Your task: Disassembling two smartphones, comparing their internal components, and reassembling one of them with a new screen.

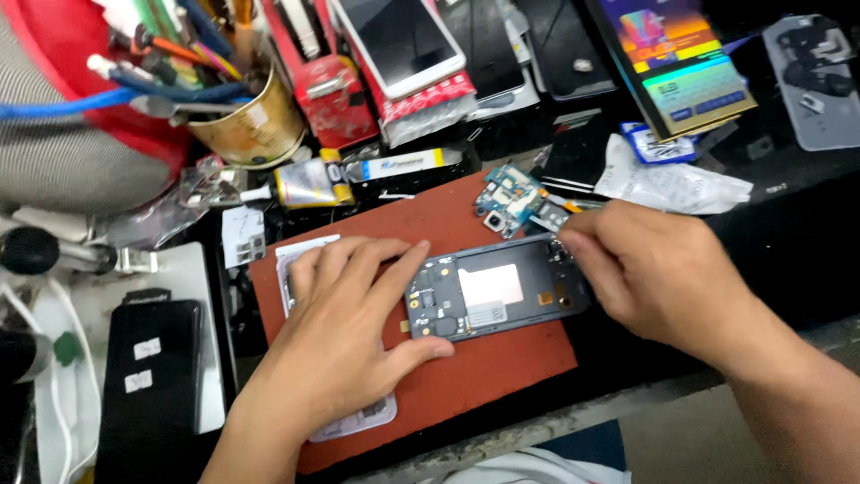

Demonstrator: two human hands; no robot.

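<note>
Nearest to the camera, in the lower middle of the frame, the left hand [345,323] lies flat with the fingers spread, not clenched. It presses on the left end of the dark grey opened phone frame with a pale rectangle in its middle [491,290]. The thumb touches the lower left corner of the frame, and under the palm lies a white flat phone part [358,419].

At the right of the frame, the right hand [658,273] comes in from the lower right. Its fingertips are pinched at the upper right corner of the phone frame; it seems to hold something small there, but I cannot tell what, because the fingers hide it. The phone frame lies between both hands, on the red-brown rectangular work mat [484,372] in the middle of the frame.

Just above the phone frame, a small blue circuit board [508,199] lies on the mat edge. In the upper middle left, a yellow glue tube with black cap [305,185] lies on its side, and beside it a white long pack with a blue and yellow label [408,165]. In the upper right, a tablet with a colourful screen [676,63] stands tilted. In the upper left is a brass-coloured round cup full of tools [246,116]. At the lower left lies a black phone with two small white stickers [150,376].
</note>
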